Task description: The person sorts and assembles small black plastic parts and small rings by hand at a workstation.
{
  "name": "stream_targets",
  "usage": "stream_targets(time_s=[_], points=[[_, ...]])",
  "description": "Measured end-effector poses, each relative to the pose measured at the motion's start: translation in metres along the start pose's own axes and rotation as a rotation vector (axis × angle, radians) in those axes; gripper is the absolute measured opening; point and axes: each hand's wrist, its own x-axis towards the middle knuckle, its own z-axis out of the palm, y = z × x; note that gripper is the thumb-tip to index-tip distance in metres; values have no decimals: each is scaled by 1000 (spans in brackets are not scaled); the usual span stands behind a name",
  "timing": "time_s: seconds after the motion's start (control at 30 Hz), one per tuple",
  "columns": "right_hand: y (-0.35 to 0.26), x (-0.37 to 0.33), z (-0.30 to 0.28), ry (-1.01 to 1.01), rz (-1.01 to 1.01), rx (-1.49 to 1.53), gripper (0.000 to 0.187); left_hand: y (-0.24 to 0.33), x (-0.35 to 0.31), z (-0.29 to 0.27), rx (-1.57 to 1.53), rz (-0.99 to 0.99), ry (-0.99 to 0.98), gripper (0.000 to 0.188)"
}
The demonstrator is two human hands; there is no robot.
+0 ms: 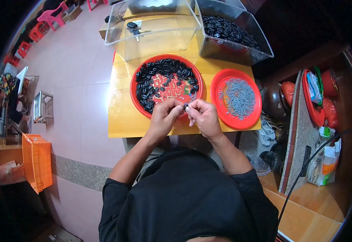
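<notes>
Left hand [164,117] and right hand [202,115] pinching small black plastic piece [186,107] between fingertips, at near edge of counter [121,117], just near of red plate of black pieces [166,84]. Piece looking light, stiff, tiny; fingertip pinch at sides suiting best.

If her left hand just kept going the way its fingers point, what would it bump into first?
The left hand points up and right, so it would likely first meet the small black part pinched between both hands, then the right hand. Depth is hard to judge.
</notes>
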Motion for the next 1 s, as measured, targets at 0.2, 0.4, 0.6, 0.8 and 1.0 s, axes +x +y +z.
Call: stream_targets(time_s=[0.2, 0.4, 0.6, 0.8, 1.0], points=[[4, -3, -5, -7, 16, 89, 9, -1, -4, 2, -350, -167, -31, 14], [6, -4, -5, 3, 5, 70, 8, -4, -5, 0, -190, -123, -55, 12], [-5, -3, -14, 54, -2, 75, 7, -3, 3, -8, -129, -85, 41, 9], [-6, -3, -26, 133, -54, 106, 4, -22, 21, -17, 658, 229, -5, 6], [-3, -7, -34, 156, -35, 128, 3, -20, 38, -2, 895, 180, -166, 13]])
